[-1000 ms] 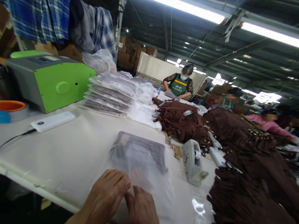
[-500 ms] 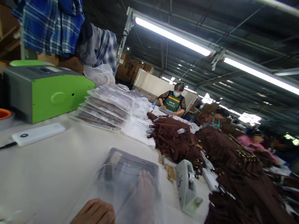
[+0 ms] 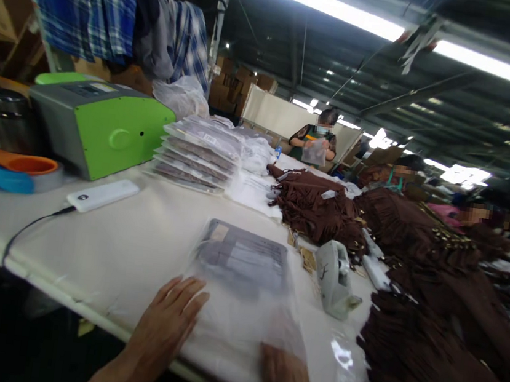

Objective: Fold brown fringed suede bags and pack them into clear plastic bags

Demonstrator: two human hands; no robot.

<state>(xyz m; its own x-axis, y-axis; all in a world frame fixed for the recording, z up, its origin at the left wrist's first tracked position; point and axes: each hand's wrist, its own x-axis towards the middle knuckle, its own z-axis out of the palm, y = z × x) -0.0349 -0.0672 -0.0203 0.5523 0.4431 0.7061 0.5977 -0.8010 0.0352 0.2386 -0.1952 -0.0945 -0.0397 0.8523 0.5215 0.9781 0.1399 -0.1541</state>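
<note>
A clear plastic bag [image 3: 239,319] lies flat on the table in front of me, with a dark grey folded item [image 3: 242,254] inside its far end. My left hand [image 3: 172,314] rests on the near left part of the bag, fingers stretched out. At the bag's near right end is my right hand [image 3: 285,377]; its fingers are blurred and partly veiled by the plastic, so their grip does not show. Right of the bag stands a grey tape dispenser [image 3: 335,278].
Brown fringed goods [image 3: 440,350] pile up on the right. Behind the bag stand a stack of packed bags [image 3: 199,153] and a green-grey machine [image 3: 118,131]. A white power bank [image 3: 103,195] with a cable lies left. A co-worker [image 3: 314,139] stands across the table.
My right hand has drawn back from deep inside the bag to its near end. My left hand has gone from curled to stretched out. The co-worker has raised a bag.
</note>
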